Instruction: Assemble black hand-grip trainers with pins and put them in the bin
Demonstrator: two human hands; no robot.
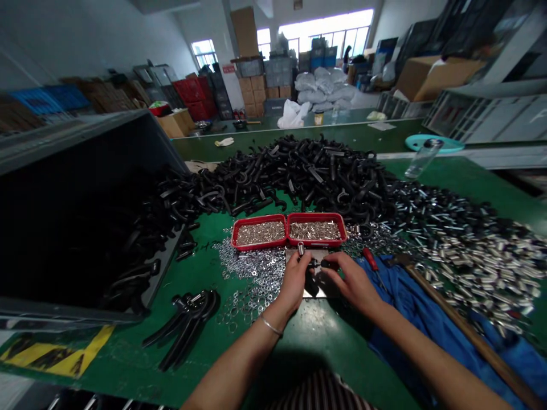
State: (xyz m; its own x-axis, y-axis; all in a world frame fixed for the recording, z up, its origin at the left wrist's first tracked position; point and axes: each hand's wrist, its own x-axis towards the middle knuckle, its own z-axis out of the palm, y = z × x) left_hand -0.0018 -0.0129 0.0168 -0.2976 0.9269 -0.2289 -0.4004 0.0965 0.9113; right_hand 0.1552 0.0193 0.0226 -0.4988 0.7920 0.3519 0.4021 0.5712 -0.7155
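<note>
My left hand [296, 279] and my right hand [348, 279] meet over a small metal plate [314, 291] on the green table [307, 336]. Between their fingertips they pinch a small black part [317, 263] with a short silvery threaded piece [301, 248] standing up at its left end. Both hands have their fingers closed on it. Just beyond the hands sit two red trays, the left one [258, 232] and the right one [316, 230], each filled with small silvery pieces. Loose metal washers [252, 279] lie scattered to the left of my left hand.
A big heap of black curved parts [299, 176] lies behind the trays. Silvery sleeves [482, 262] spread to the right. A dark bin [81, 216] stands at the left, a few assembled black pieces [188, 322] below it. Blue cloth [427, 319], a wooden-handled hammer [461, 324] and a red-handled screwdriver [371, 259] lie at right.
</note>
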